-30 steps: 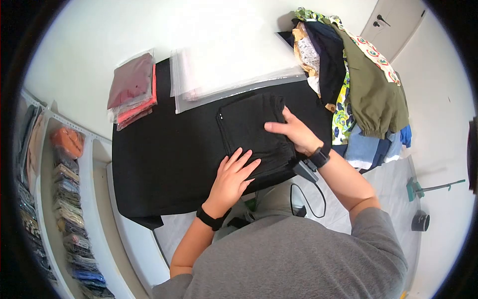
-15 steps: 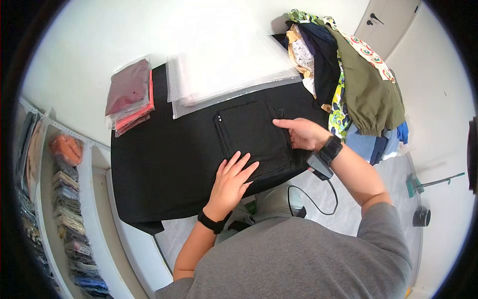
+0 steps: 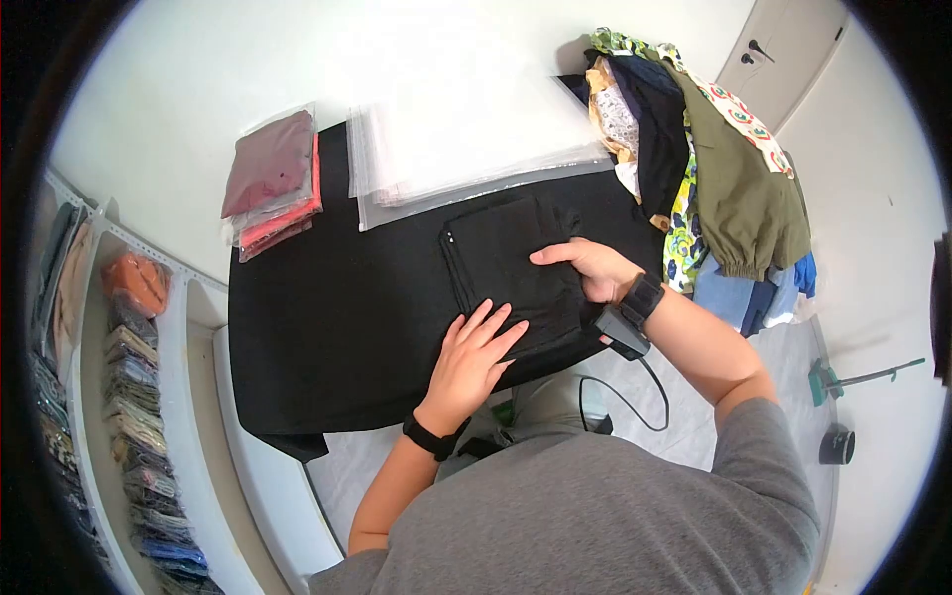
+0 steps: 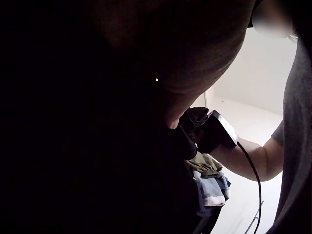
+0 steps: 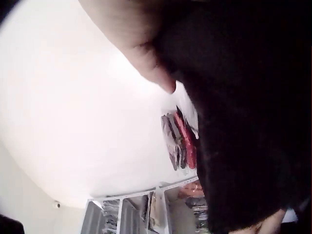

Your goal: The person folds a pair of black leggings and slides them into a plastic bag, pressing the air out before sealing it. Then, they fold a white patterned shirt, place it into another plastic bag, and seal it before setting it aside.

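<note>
1. Directly under the left hand (image 3: 474,349) and right hand (image 3: 587,268) spreads a black-covered table (image 3: 327,327); clear plastic bags (image 3: 466,149) lie beyond, a clothes pile (image 3: 714,178) just right, shelves (image 3: 129,397) far left.
2. A second ago the right hand lay flat; now its fingers curl round the right edge of the folded black garment (image 3: 506,263).
3. The left hand stays open, flat on its near corner.

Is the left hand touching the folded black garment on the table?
Touching. The head view shows the left hand lying flat, its fingers resting on the near edge of the folded black garment.
</note>
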Motion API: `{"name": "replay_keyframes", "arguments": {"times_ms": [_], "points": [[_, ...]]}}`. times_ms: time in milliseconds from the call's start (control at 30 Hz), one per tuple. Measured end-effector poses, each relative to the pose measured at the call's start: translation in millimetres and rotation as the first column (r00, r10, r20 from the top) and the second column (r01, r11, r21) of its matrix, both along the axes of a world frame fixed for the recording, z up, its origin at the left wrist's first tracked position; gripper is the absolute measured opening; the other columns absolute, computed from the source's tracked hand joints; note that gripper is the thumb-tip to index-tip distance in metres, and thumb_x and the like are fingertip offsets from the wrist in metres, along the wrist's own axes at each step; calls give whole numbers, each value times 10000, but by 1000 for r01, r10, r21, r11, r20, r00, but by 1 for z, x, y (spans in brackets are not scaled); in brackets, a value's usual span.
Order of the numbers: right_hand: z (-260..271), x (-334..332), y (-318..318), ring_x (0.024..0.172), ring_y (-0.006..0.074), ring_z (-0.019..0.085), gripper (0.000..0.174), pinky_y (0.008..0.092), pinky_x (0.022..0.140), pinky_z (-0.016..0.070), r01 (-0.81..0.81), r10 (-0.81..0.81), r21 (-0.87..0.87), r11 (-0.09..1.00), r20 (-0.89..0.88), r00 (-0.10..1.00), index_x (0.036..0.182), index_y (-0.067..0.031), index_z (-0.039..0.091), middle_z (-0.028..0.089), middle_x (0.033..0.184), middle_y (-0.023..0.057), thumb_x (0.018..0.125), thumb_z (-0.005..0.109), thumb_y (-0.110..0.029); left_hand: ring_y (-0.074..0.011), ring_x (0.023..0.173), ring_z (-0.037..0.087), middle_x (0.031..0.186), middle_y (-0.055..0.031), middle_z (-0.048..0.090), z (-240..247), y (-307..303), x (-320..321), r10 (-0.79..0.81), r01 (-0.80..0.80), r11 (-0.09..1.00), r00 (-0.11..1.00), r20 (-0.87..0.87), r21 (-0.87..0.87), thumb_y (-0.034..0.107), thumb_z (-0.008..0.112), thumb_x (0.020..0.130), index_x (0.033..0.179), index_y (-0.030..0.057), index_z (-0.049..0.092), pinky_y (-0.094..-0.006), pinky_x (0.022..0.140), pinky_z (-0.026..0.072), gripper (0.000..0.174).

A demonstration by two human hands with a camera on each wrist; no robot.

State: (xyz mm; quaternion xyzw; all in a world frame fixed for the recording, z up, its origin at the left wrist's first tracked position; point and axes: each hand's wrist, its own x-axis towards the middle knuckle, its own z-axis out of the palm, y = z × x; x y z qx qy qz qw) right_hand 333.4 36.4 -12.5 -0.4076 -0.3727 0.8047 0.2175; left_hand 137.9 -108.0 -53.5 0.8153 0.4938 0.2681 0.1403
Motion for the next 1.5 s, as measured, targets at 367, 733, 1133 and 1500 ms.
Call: {"name": "replay_keyframes", "arguments": {"times_ms": [367, 733, 1133, 1500], "points": [[-14, -3, 3, 950, 258, 602, 394, 357, 868, 473, 74, -171, 405, 911, 208, 963, 1105, 82, 556, 620, 1064, 178, 741, 653, -32, -301, 1295, 357, 1363, -79, 440, 1, 1, -1, 7, -7, 1000, 1000, 8, -9, 128, 652, 760, 1242, 174, 546, -494, 1037, 289, 496], [-6, 35, -50, 918, 269, 628, 333, 357, 839, 506, 402, -397, 12, 915, -134, 908, 1104, 36, 559, 636, 1043, 137, 815, 623, -114, -300, 1064, 552, 1102, -159, 601, 98, 93, -110, 218, -220, 959, 975, 28, 178, 138, 608, 828, 1087, 11, 590, -365, 934, 417, 288], [-53, 55, -50, 1013, 266, 592, 337, 379, 906, 478, 683, -647, -80, 726, -417, 639, 1165, 50, 518, 587, 1151, 139, 846, 584, -40, -290, 770, 656, 750, -135, 655, 16, 222, -148, 531, -429, 846, 616, -582, 317, 93, 539, 756, 749, 73, 671, -402, 655, 517, 133], [-54, 58, -52, 1006, 271, 593, 349, 380, 899, 480, 670, -634, -98, 736, -449, 630, 1170, 46, 511, 587, 1146, 137, 839, 585, -34, -271, 631, 637, 657, -107, 621, 42, 195, -117, 534, -294, 833, 647, -544, 468, 92, 552, 754, 808, 45, 582, -411, 539, 484, 78]]}}
